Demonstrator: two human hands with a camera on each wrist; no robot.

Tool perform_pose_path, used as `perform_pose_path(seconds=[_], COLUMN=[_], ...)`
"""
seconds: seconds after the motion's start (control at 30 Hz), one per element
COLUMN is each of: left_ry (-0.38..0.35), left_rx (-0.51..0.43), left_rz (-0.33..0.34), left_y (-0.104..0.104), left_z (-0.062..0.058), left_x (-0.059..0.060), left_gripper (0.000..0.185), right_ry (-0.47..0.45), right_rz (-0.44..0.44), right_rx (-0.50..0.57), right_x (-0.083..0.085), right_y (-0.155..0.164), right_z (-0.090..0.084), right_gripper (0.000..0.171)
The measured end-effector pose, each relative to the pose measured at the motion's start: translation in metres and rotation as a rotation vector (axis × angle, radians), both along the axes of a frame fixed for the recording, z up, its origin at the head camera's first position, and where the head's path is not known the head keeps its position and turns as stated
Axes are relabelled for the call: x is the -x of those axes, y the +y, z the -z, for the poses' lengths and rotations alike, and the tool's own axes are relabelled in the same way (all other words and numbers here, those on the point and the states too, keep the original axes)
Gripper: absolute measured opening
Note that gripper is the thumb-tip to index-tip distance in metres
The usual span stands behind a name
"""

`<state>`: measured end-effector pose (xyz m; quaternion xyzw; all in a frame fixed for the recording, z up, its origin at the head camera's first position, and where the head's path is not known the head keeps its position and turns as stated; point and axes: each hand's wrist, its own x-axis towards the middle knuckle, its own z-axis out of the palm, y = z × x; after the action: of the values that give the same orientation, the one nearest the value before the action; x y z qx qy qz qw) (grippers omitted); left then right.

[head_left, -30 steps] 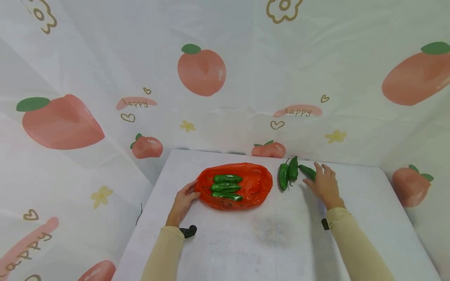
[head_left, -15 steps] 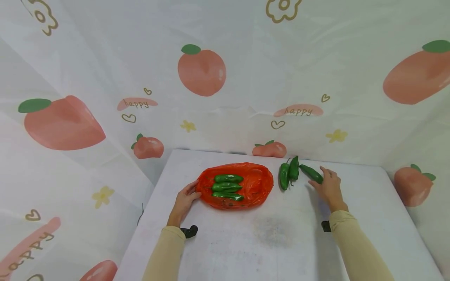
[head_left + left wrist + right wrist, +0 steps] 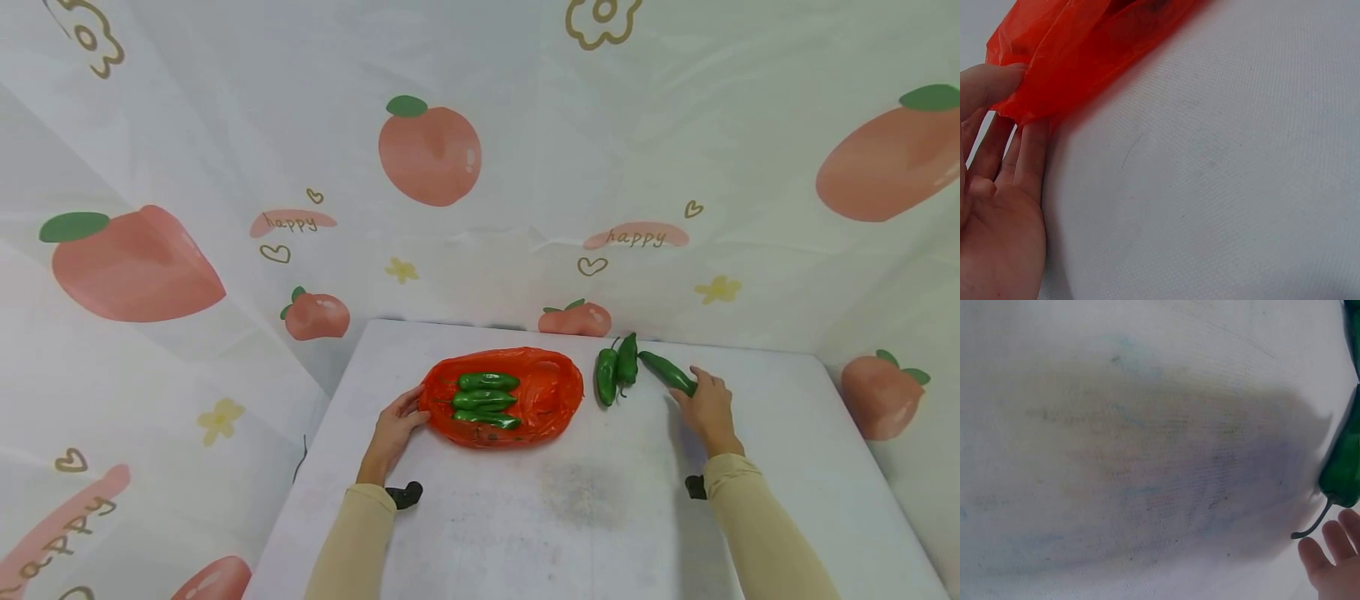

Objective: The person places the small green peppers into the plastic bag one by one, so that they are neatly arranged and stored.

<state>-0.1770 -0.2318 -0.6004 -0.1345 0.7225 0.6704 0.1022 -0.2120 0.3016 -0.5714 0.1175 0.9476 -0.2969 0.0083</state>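
A red plastic bag [image 3: 547,396], spread open like a shallow basin, lies on the white table. Inside it, on the left, several green chili peppers [image 3: 486,400] sit in a row. My left hand [image 3: 392,435] pinches the bag's left edge; the left wrist view shows the thumb [image 3: 997,81] over the plastic and fingers under it. To the right of the bag, my right hand [image 3: 711,414] has thumb and forefinger about the near end of a single green chili pepper [image 3: 664,370]. Its stem [image 3: 1316,522] shows beside the other fingers in the right wrist view.
Two more green chili peppers [image 3: 606,377] lie together between the bag and the right hand. A white fruit-print backdrop [image 3: 510,167] rises behind the table [image 3: 525,533] and along its sides. Dark straps or mounts show at both wrists.
My right hand has drawn back and lowered along the single chili pepper to its near end, uncovering more of it. The left hand and bag stay in place.
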Motion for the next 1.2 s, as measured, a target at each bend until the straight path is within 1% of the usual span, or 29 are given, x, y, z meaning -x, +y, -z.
perform_pose_path(seconds=[0.13, 0.17, 0.33, 0.5, 0.73, 1.0, 1.2], left_ry=[-0.006, -0.002, -0.007, 0.002, 0.018, 0.022, 0.026], left_rx=[0.001, 0.005, -0.001, -0.007, -0.009, -0.045, -0.048], left_rz=[-0.004, -0.01, -0.011, -0.008, -0.007, -0.005, -0.006], left_y=[0.0, -0.001, -0.001, 0.0, 0.0, 0.001, 0.002], left_z=[0.0, 0.003, 0.001, 0.002, 0.004, 0.0, -0.001], left_x=[0.0, 0.001, 0.0, -0.001, 0.001, 0.0, -0.001], left_gripper=[0.053, 0.052, 0.051, 0.053, 0.053, 0.055, 0.055], right_ry=[-0.001, -0.003, -0.028, -0.036, -0.023, 0.005, 0.005], right_rz=[-0.001, 0.0, 0.002, 0.002, -0.003, 0.002, 0.025], right_rx=[-0.007, -0.008, -0.011, -0.03, -0.036, -0.03, -0.006], right_x=[-0.001, -0.001, -0.001, -0.001, -0.002, -0.003, -0.003], right_y=[0.0, 0.0, -0.003, -0.003, -0.001, 0.0, 0.001], right_z=[0.001, 0.001, 0.003, 0.005, 0.007, 0.01, 0.012], right_gripper=[0.062, 0.061, 0.059, 0.057, 0.053, 0.048, 0.048])
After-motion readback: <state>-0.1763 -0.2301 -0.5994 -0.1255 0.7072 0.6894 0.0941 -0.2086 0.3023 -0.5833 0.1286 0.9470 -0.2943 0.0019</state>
